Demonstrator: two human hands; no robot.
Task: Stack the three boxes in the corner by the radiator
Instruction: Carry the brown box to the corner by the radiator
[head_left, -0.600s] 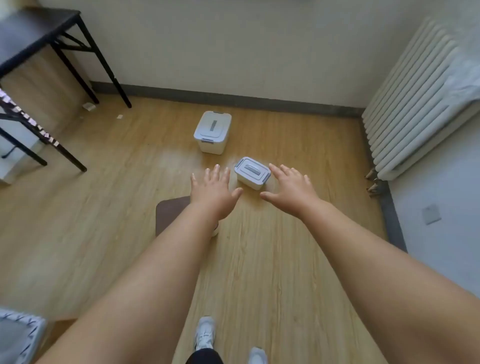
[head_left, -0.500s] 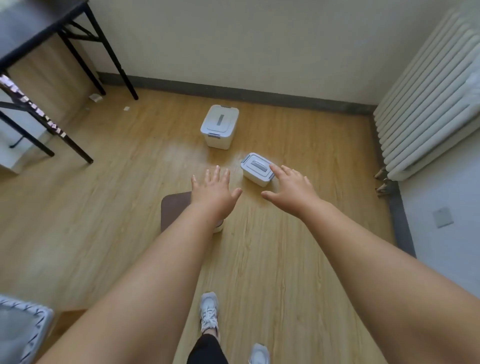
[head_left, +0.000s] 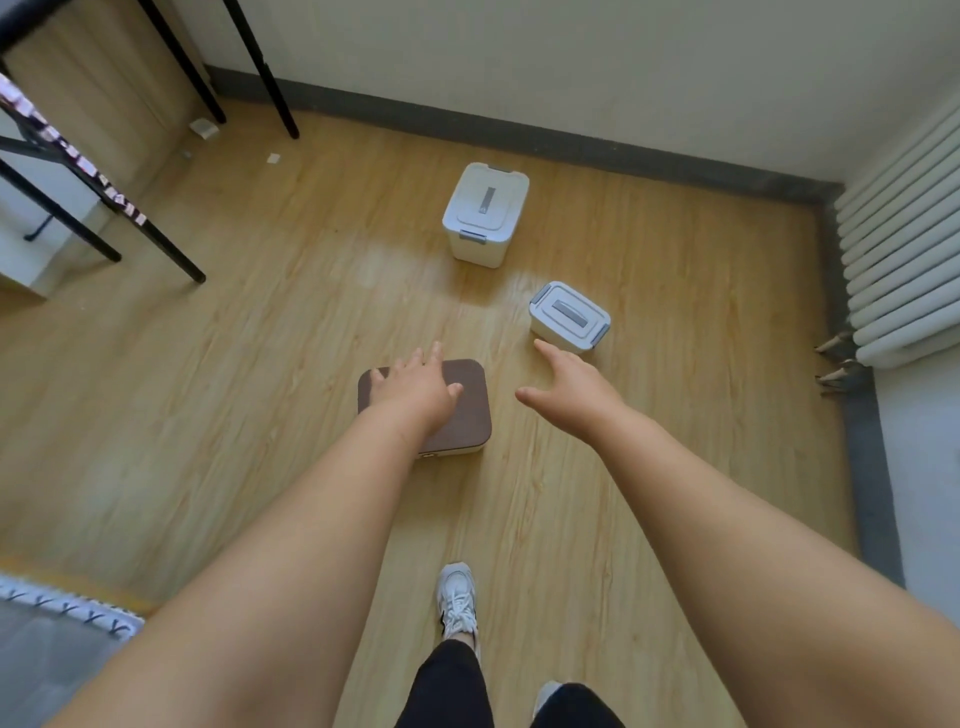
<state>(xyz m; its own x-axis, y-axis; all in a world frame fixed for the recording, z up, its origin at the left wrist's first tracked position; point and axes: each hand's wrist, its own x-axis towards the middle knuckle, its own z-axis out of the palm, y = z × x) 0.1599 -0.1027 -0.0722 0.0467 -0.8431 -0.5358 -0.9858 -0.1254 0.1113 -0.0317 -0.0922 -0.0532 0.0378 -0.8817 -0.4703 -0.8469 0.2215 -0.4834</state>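
Far left, black table legs (head_left: 156, 244) stand on the wooden floor (head_left: 260, 415). Moving right, the left hand (head_left: 415, 387) is spread flat, fingers wide, over the brown-lidded box (head_left: 467, 410) sitting on the floor just ahead of a white sneaker (head_left: 457, 603); whether the palm touches the lid I cannot tell. Beyond it, nearer the wall, stands the tall white box (head_left: 485, 213). The right hand (head_left: 574, 387) is open and empty, fingers stretched towards the small white box (head_left: 569, 317), near it but apart. The radiator (head_left: 904, 249) lines the right wall, well apart from all three boxes.
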